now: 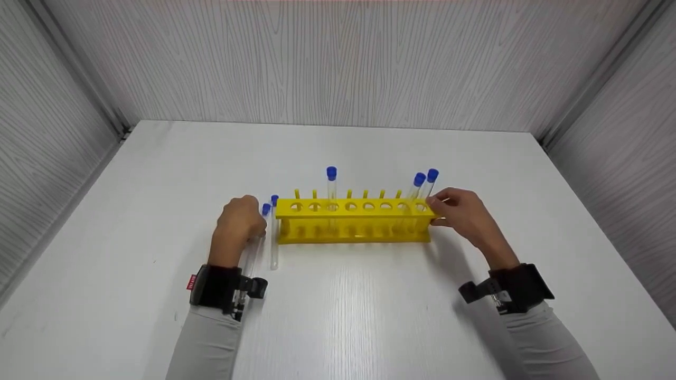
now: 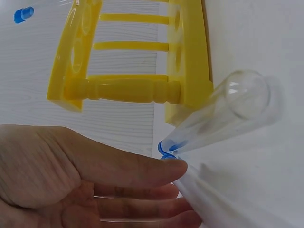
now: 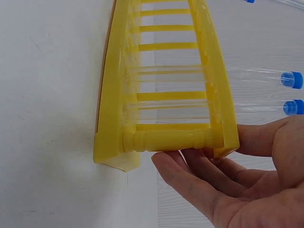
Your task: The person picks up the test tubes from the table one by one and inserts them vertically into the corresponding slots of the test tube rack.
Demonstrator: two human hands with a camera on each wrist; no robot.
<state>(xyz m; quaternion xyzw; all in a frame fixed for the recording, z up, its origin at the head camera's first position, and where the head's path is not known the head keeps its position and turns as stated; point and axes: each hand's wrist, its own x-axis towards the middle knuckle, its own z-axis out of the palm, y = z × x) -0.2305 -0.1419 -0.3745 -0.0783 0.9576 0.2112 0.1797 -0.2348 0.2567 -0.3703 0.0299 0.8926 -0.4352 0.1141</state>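
The yellow test tube rack point(image 1: 355, 238) stands on the table, with one blue-capped test tube point(image 1: 331, 187) left of its middle and two near its right end, the outer test tube point(image 1: 430, 182) and its neighbour point(image 1: 414, 190). My right hand point(image 1: 460, 214) grips the rack's right end, thumb on the top bar and fingers by the end post point(image 3: 171, 140). Left of the rack, my left hand point(image 1: 238, 219) pinches a blue-capped test tube point(image 1: 252, 253) between thumb and fingers point(image 2: 147, 207). Another blue-capped test tube point(image 1: 274, 237) lies between that hand and the rack's left end.
The white table point(image 1: 364, 316) extends around the rack on all sides. Wood-grain panels rise behind it, the back panel point(image 1: 338, 63) and side panels at left and right. Short yellow pegs point(image 1: 365, 194) stand along the rack's back.
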